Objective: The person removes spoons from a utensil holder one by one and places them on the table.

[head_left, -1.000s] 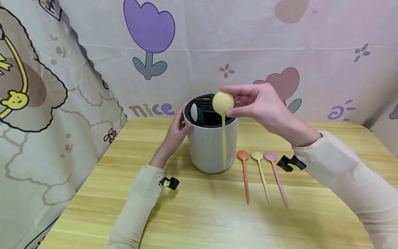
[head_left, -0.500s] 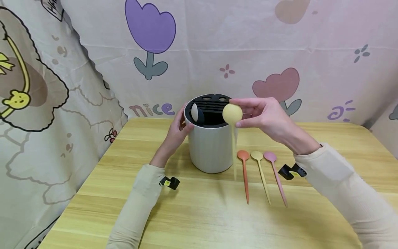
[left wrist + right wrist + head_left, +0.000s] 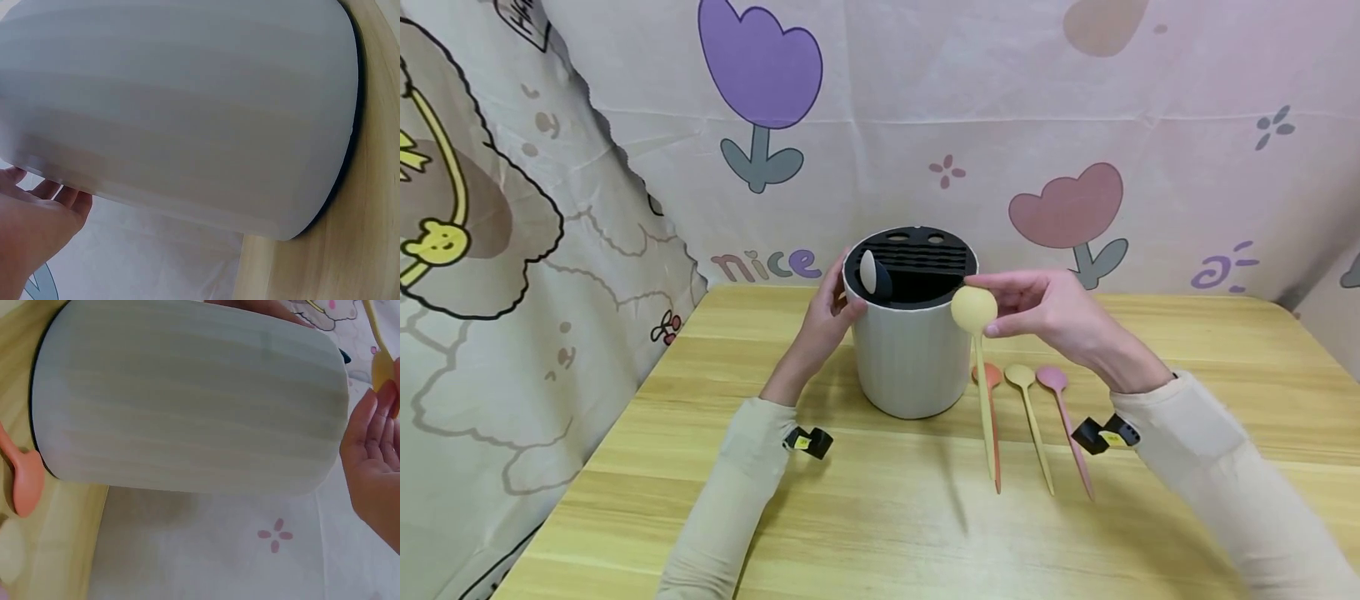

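Observation:
A light yellow spoon (image 3: 974, 310) hangs upright, bowl up, pinched at its bowl by my right hand (image 3: 1060, 321), in front and to the right of the utensil holder (image 3: 910, 367). This holder is a white ribbed cylinder with a black slotted top. My left hand (image 3: 823, 321) grips its left side near the rim, thumb in front. In the left wrist view, fingers (image 3: 78, 203) touch the holder's wall. A white-and-dark-blue utensil (image 3: 870, 273) leans inside the top opening; its lower part is hidden. The right wrist view shows the pinched yellow spoon (image 3: 382, 370) at the right edge.
Right of the holder lie an orange spoon (image 3: 992, 375), another yellow spoon (image 3: 1021, 377) and a pink spoon (image 3: 1052, 379), bowls toward the back. The held spoon partly covers the orange one. A patterned cloth (image 3: 880, 150) hangs behind the wooden table (image 3: 850, 533).
My right hand has lowered the yellow spoon from above the holder's front edge, moving it right and down in front of the orange spoon. The left hand has stayed in place.

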Available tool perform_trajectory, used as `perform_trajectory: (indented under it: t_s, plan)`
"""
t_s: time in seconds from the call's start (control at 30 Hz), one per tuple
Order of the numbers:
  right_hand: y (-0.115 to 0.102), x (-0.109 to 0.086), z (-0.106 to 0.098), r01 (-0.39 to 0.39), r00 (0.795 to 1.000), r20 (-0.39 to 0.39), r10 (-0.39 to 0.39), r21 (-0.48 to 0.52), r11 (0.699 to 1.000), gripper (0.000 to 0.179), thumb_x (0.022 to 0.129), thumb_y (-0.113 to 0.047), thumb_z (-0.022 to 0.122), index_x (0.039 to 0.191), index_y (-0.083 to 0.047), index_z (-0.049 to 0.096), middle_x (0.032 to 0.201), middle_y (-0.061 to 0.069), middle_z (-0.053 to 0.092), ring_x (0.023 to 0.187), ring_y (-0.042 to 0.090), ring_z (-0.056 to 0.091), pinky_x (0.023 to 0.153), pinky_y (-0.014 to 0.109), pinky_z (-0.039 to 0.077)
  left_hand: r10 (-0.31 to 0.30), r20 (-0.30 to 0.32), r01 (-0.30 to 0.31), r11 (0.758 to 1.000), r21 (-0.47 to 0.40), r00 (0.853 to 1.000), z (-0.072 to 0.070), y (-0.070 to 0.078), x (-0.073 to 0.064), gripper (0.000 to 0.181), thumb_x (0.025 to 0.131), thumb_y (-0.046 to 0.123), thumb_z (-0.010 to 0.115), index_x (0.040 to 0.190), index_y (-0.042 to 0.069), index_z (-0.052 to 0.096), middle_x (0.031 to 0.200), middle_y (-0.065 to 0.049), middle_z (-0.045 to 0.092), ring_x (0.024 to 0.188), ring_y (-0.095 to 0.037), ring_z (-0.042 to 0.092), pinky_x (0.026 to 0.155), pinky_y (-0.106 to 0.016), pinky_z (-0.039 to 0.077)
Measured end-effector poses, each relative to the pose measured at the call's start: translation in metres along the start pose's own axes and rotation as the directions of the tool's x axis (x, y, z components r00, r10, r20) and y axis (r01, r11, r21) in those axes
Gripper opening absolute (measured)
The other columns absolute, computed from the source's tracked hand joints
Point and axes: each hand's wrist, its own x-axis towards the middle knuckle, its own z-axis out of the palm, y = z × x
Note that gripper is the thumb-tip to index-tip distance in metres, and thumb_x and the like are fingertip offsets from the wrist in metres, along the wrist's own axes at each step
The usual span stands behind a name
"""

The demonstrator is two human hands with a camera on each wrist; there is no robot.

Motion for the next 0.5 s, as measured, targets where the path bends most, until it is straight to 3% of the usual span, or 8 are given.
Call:
perform_trajectory:
  t_s: [0.27,0.5]
  plan:
    - [0.021,-0.018,-0.002,-0.049,0.998,-0.040,0.047,-0.053,0.997,0.052,0.070,0.004,0.074,0.120,-0.006,0.060,0.083,0.008,0.065,0.077,0.017,0.060,0.069,0.028,0.050,0.002,-0.001,-0.002,1.000,0.002,1.000,0.001,0.001,0.000,0.113,0.065,0.072,0.056,0.144,0.002,0.015,0.145,-0.016,0.023,0.128,-0.026,0.028,0.103,-0.040,0.025]
    - [0.048,-0.022,-0.012,-0.098,0.995,-0.044,0.094,-0.104,0.990,0.056,0.069,0.002,0.075,0.121,0.003,0.055,0.080,0.004,0.059,0.075,0.014,0.054,0.059,0.023,0.046,-0.005,0.000,0.005,1.000,0.008,1.000,-0.001,0.002,-0.001,0.113,0.065,0.072,0.055,0.144,0.002,0.014,0.145,-0.015,0.022,0.129,-0.026,0.027,0.104,-0.040,0.025]
